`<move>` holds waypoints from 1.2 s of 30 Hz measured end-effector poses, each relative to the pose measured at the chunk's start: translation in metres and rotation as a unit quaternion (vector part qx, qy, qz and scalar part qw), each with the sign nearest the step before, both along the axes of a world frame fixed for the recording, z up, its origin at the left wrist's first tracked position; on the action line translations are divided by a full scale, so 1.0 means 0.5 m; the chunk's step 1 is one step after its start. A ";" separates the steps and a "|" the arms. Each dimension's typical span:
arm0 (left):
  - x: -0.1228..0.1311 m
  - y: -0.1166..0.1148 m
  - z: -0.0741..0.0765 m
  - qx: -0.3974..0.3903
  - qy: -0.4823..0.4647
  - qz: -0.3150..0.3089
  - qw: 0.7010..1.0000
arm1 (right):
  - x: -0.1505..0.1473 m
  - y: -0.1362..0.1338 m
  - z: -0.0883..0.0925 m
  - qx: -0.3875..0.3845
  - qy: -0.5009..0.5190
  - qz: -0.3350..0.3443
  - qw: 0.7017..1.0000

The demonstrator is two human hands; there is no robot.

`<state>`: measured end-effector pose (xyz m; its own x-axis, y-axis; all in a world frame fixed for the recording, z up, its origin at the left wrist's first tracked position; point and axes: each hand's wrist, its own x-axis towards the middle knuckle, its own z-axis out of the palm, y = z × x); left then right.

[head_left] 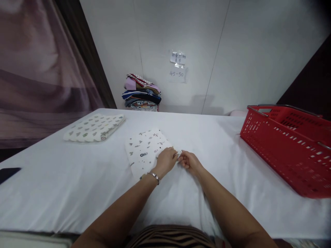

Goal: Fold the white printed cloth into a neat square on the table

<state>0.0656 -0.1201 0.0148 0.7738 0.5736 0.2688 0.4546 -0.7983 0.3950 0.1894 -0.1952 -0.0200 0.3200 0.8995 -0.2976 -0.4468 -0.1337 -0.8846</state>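
A white cloth with small grey and dark printed motifs [144, 146] lies flat in the middle of the table. My left hand [167, 160], with a metal bracelet at the wrist, is closed on the gathered right end of this cloth. Close beside it, my right hand [190, 162] pinches the same small white end between thumb and finger. The hands are almost touching, with a bit of bunched white material between them. Whether that bit is a corner or a tie of the cloth, I cannot make out.
A folded white cloth with a green-grey pattern [94, 129] lies at the left on the white-covered table [103, 179]. A red plastic basket [284, 148] stands at the right. Folded fabrics [142, 91] are piled behind the far edge, against the wall. A dark flat object [9, 174] sits at the left edge.
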 end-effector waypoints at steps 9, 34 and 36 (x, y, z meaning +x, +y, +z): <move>0.009 0.021 0.006 -0.115 -0.047 0.070 0.990 | 0.004 0.003 -0.020 -0.001 -0.064 -0.004 0.998; 0.022 0.013 0.011 -0.038 0.032 0.082 0.995 | 0.047 -0.006 -0.005 0.015 -0.233 -0.089 0.968; 0.021 0.017 0.019 -0.058 0.020 0.098 0.993 | 0.059 -0.005 -0.011 -0.008 -0.242 -0.109 0.964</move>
